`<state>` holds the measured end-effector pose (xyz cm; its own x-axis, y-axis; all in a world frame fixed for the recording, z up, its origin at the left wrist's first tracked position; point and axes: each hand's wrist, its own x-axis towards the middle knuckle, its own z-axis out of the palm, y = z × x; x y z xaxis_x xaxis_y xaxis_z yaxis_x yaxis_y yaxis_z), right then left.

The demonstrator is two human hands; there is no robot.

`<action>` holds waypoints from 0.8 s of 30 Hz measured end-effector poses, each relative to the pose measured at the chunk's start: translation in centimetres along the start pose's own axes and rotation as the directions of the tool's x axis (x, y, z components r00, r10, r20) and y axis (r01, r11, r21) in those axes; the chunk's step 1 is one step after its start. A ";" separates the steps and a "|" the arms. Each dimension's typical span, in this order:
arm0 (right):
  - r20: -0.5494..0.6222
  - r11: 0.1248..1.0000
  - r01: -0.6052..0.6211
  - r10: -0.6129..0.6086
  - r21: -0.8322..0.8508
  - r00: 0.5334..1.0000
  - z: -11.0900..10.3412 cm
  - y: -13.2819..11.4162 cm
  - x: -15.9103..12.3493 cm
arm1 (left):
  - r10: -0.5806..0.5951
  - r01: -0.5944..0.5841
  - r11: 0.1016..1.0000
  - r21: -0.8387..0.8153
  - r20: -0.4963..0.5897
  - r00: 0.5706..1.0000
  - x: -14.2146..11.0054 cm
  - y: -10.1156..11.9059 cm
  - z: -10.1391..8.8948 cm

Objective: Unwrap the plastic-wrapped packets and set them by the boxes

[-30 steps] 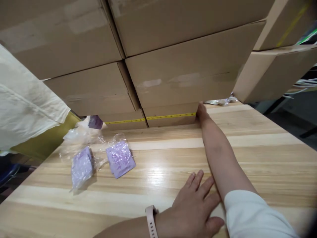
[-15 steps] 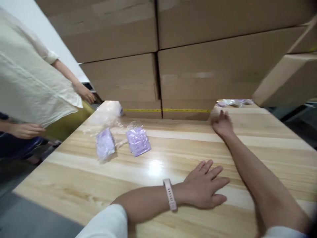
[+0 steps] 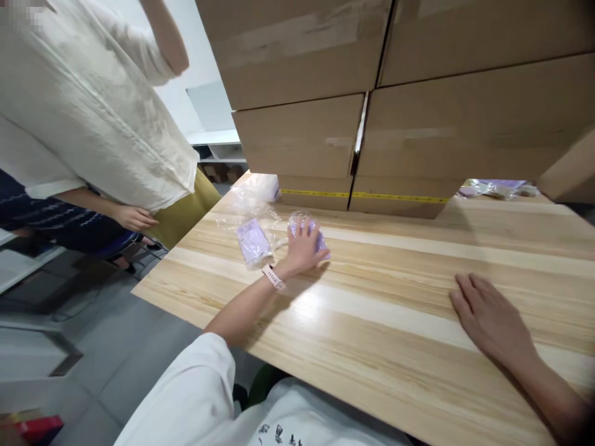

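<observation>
My left hand [image 3: 302,249], with a pink band at its wrist, reaches over a purple packet in clear plastic [image 3: 321,245]. Its fingers are spread over the packet and hide most of it; whether they press on it I cannot tell. Just left of that hand lies a second purple packet [image 3: 252,241], also in clear wrapping. My right hand [image 3: 495,319] is palm down at the right of the wooden table [image 3: 385,297], fingers stretched out and holding nothing visible.
Large cardboard boxes [image 3: 302,136] are stacked along the table's back edge, with a yellow measuring tape [image 3: 316,193] low across them. Crumpled clear plastic bags [image 3: 253,189] lie at the back left, wrapped packets [image 3: 502,188] at the back right. A person [image 3: 106,124] stands at the left.
My left hand has moved from the table's middle over to the right-hand one of the two purple packets. My right hand has drawn back from beside the boxes. The view has swung left.
</observation>
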<state>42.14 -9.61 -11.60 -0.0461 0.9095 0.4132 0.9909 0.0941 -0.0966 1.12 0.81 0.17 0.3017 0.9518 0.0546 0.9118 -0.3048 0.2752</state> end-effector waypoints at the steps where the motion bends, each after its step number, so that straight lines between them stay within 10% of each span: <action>1: -0.006 1.000 -0.021 0.021 0.017 1.000 -0.2 -1.4 -0.9 | -0.076 0.077 0.997 -0.020 0.049 0.996 -0.2 -1.4 0.0; 4: 0.012 0.995 -0.003 0.001 0.097 1.000 -0.6 -5.8 -2.9 | -0.074 0.088 0.988 -0.125 0.114 0.991 -2.1 -2.6 1.2; 7: 0.030 0.974 0.019 -0.027 0.224 0.999 -1.0 -10.1 -3.6 | 0.167 -0.128 0.945 -0.300 0.109 0.980 -5.1 -0.6 2.7; 12: 0.078 0.867 0.106 -0.164 0.488 0.983 -1.8 -15.5 -2.1 | 0.553 -0.379 0.750 -0.543 0.198 0.809 -8.4 2.8 3.9; 15: 0.120 0.713 0.035 -0.165 0.700 0.979 -2.8 -17.1 -0.2 | 0.499 -0.297 0.642 -0.707 0.090 0.862 -8.5 3.5 3.7; 20: 0.289 0.343 -0.257 -0.045 0.903 0.956 -4.2 -19.6 3.3 | 0.258 0.095 0.073 -0.993 0.111 0.960 -7.2 3.4 2.3; 24: 0.119 0.349 -0.122 0.030 0.929 0.992 -4.3 -21.7 5.3 | 0.142 0.355 -0.396 -0.847 0.325 0.935 -6.3 2.1 1.6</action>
<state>20.94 -8.58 -3.46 -0.0307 0.9536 0.2995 0.2340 0.2982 -0.9254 1.54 -5.91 -1.11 0.5020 0.8359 -0.2219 -0.4897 0.4862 0.7237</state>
